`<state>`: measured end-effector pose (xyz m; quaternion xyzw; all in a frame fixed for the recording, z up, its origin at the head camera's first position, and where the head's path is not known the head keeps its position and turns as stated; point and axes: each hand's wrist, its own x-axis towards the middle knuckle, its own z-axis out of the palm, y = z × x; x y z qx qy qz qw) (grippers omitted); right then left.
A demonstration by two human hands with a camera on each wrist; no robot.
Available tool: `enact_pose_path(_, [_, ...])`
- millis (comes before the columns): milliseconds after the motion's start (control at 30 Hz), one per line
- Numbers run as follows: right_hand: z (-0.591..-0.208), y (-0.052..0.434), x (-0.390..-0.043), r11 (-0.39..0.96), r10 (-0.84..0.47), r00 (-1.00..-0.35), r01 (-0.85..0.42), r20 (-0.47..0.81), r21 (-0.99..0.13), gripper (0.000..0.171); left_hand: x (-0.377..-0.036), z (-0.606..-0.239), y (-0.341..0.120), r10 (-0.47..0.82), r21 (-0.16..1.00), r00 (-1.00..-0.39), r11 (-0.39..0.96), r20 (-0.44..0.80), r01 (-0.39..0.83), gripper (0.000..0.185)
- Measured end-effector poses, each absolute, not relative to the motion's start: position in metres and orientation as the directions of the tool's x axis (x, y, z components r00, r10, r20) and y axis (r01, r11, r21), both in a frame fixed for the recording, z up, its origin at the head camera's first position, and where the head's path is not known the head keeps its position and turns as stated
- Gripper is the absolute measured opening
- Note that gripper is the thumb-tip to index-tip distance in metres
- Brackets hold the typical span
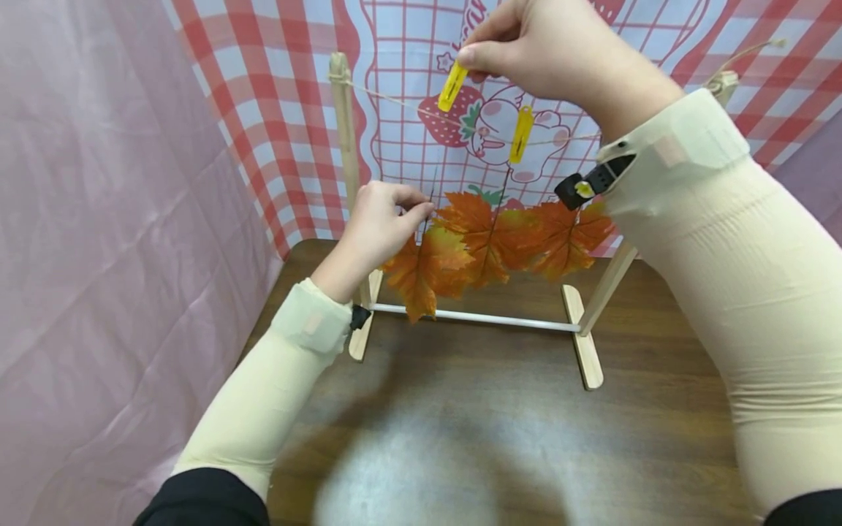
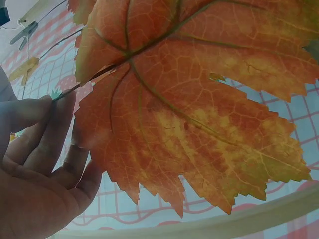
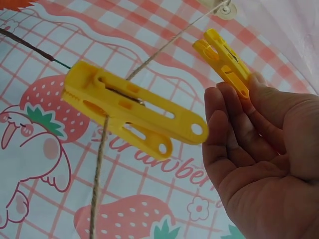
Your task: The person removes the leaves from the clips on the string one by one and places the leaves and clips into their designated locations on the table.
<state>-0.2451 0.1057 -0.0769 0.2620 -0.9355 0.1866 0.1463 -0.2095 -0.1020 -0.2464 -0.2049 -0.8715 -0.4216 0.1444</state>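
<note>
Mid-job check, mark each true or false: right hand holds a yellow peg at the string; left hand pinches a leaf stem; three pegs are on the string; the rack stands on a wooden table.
1. The right hand holds a yellow peg at the string. True.
2. The left hand pinches a leaf stem. True.
3. Three pegs are on the string. False: only two show, the held one and the second peg.
4. The rack stands on a wooden table. True.
5. The leaves are green. False: orange.

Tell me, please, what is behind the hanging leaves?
Behind the leaves hangs a checked strawberry cloth; the rack's right post passes behind them too. The cloth's lower print is covered.
</note>
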Motion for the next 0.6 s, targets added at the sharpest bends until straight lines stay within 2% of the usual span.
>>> enact_pose_path(133, [-0.076, 0.108, -0.242, 0.785, -0.442, -0.808, -0.558, 0.388, -0.268, 0.044, -0.204, -0.248, -0.105, 0.257, 0.668, -0.870, 0.562, 0.421, 0.489, 0.015])
enact_pose_path(333, [-0.076, 0.116, -0.235, 0.760, -0.422, -0.804, -0.566, 0.419, -0.321, 0.041, -0.194, -0.247, -0.106, 0.288, 0.659, -0.874, 0.575, 0.391, 0.484, 0.014])
enact_pose_path(600, [-0.078, 0.128, -0.226, 0.651, -0.334, -0.833, -0.543, 0.442, -0.531, 0.030, -0.184, -0.245, -0.107, 0.302, 0.653, -0.873, 0.580, 0.382, 0.486, 0.014])
